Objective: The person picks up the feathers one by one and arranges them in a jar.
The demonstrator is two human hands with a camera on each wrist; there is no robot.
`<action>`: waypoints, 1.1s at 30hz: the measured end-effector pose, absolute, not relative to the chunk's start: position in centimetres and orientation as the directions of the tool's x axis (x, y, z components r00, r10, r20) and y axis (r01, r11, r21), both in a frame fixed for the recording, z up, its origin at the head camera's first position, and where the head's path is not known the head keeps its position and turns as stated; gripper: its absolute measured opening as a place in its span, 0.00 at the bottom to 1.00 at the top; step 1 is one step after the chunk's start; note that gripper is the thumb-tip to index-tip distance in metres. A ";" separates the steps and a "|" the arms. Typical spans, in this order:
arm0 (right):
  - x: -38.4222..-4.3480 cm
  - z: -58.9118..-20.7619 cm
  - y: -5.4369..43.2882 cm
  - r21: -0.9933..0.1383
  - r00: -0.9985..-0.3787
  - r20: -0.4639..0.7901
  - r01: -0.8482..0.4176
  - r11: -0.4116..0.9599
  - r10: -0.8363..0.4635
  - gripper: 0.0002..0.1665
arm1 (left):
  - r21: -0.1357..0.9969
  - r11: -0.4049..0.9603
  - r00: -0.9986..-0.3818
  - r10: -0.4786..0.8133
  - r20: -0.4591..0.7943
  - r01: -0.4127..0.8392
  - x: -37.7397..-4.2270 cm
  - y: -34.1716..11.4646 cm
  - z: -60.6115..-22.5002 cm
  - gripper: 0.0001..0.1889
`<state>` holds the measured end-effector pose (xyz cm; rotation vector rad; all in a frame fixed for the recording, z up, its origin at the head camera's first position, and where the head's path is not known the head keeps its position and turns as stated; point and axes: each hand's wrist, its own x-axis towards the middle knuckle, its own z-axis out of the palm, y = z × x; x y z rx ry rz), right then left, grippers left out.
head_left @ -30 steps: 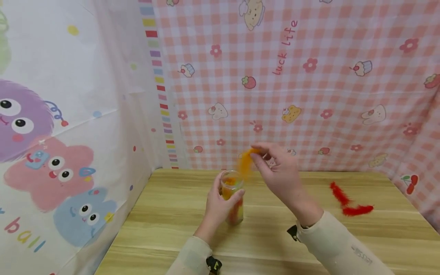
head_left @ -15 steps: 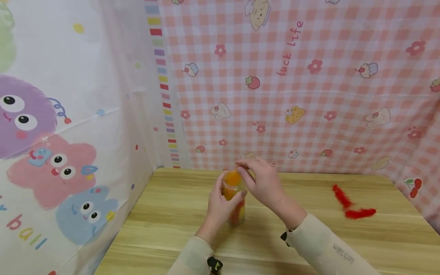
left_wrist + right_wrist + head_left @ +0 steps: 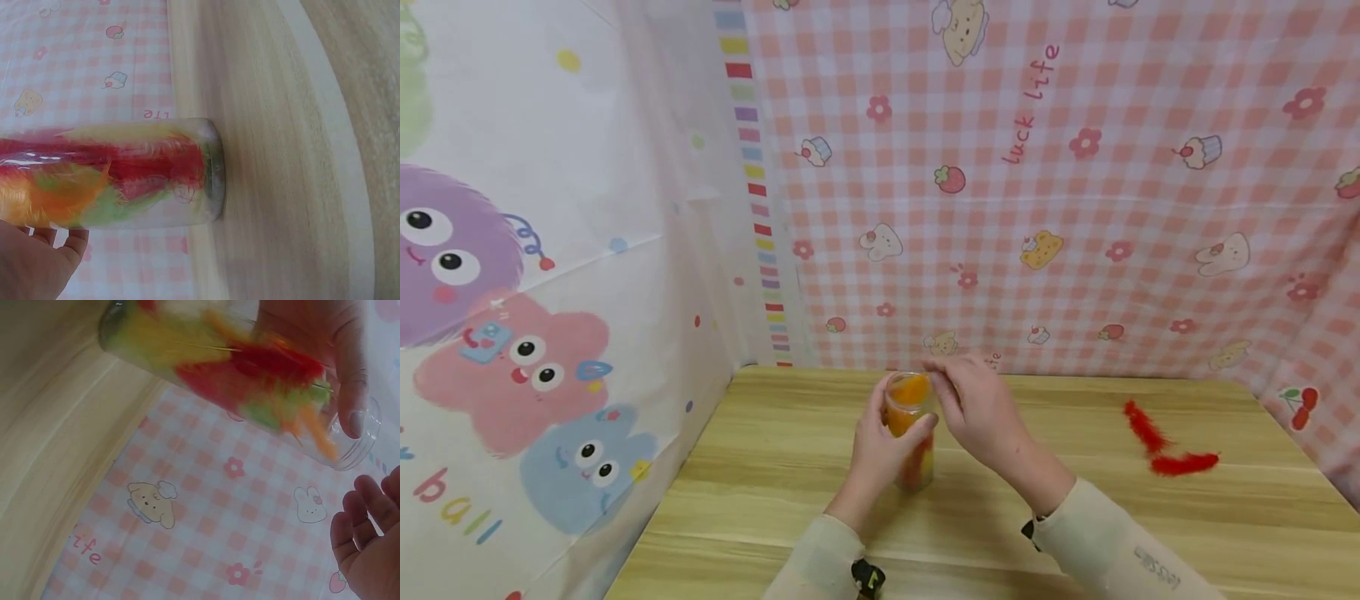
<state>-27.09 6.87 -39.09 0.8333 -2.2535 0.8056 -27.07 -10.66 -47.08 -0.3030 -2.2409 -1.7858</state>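
Filling stage, shown mid-step. The left hand wraps its fingers and thumb around a clear glass jar that stands upright on the wooden table, near the table's middle and toward its far edge. The jar is packed with feathers in red, orange, yellow and green, an orange tuft sitting at the mouth. The right hand hovers at about 2 o'clock from the jar's rim, fingertips bent down to the opening; the right wrist view shows its fingers loosely curled just off the mouth and apparently holding nothing, though the head view cannot confirm whether they touch the top tuft. One red feather lies loose on the table, well apart at 3 o'clock from the jar. Judged from this layout, the orange feather is going in, and the next move calls for the right hand to reach for the red one while the left steadies the jar.
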 end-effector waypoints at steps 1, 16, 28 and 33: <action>-27.1 -39.2 6.9 -0.332 -0.632 0.693 -0.707 0.625 -0.346 0.16 | 0.922 0.224 -0.946 0.001 0.325 0.317 -27.1 -10.7 -47.1 0.37; -26.9 -40.4 6.4 -0.273 -0.656 0.632 -0.687 0.674 -0.413 0.22 | 0.920 0.226 -0.946 0.012 0.325 0.319 -27.4 -10.7 -47.3 0.38; -26.4 -38.9 5.6 -0.161 -0.760 0.366 -0.619 0.768 -0.536 0.46 | 0.900 0.248 -0.933 0.053 0.357 0.359 -27.3 -10.9 -47.3 0.39; -26.3 -38.9 5.7 -0.044 -0.696 0.459 -0.638 0.769 -0.552 0.44 | 0.900 0.270 -0.938 0.045 0.343 0.342 -27.2 -10.9 -47.4 0.39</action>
